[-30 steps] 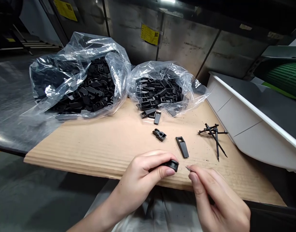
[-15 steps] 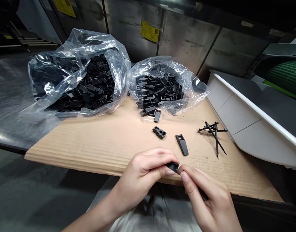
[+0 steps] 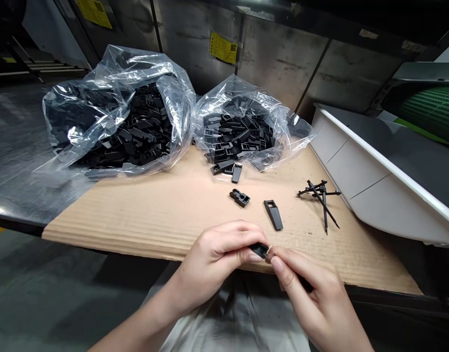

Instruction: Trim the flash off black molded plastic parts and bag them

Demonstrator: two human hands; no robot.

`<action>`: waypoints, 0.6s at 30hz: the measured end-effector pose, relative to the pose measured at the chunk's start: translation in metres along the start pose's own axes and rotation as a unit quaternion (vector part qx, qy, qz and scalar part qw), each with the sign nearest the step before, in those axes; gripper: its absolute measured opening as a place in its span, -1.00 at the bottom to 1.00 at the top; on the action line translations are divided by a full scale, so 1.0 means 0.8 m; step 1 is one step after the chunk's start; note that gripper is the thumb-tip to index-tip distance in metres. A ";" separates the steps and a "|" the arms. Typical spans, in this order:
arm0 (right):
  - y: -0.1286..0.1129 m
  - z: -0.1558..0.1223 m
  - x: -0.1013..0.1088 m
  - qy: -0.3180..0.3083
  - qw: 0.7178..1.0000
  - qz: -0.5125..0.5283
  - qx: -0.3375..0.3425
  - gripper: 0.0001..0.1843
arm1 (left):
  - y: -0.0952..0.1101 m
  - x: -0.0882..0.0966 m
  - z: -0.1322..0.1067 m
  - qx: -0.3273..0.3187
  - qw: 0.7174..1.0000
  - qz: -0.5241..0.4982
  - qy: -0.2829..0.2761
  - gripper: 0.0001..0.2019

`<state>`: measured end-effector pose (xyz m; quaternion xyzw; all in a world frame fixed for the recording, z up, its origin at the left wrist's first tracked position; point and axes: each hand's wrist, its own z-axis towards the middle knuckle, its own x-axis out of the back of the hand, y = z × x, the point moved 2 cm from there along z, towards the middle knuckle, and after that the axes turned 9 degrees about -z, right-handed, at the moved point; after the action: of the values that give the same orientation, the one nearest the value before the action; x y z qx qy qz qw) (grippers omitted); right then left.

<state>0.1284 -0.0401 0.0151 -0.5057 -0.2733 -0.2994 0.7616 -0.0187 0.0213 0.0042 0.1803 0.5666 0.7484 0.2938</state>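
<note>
My left hand is closed on a small black plastic part, pinched between thumb and fingers near the cardboard's front edge. The fingertips of my right hand are pinched together right at the part's right end; whatever they grip is hidden. Just beyond my hands lies a tapered black plastic piece with a square opening. To its left is a second black part with a round hole. Thin black plastic sticks lie crossed in a small heap on the right.
A cardboard sheet covers the work surface. Two clear plastic bags, a large left one and a smaller one, hold many black parts, some spilling out. A white bin stands at the right. Behind is a metal wall.
The view has shifted slightly. Both hands keep the same pinched hold, and the black part in my left hand is tilted a little differently.
</note>
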 end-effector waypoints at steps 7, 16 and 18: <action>0.020 0.006 0.004 -0.306 0.859 0.341 -0.230 -0.64 | -0.001 -0.001 0.001 -0.012 1.000 0.027 -0.005 -0.79; 0.028 -0.027 0.015 0.028 0.994 -0.008 -0.105 -0.65 | 0.002 -0.002 0.004 0.027 0.999 0.043 0.014 -0.89; 0.023 -0.029 0.011 0.038 0.993 -0.109 -0.021 -0.63 | 0.003 -0.003 0.004 0.030 0.999 0.036 0.013 -0.90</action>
<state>0.1503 -0.0580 0.0026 -0.4769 -0.2912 -0.4054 0.7235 -0.0152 0.0217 0.0074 0.1996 0.5856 0.7435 0.2539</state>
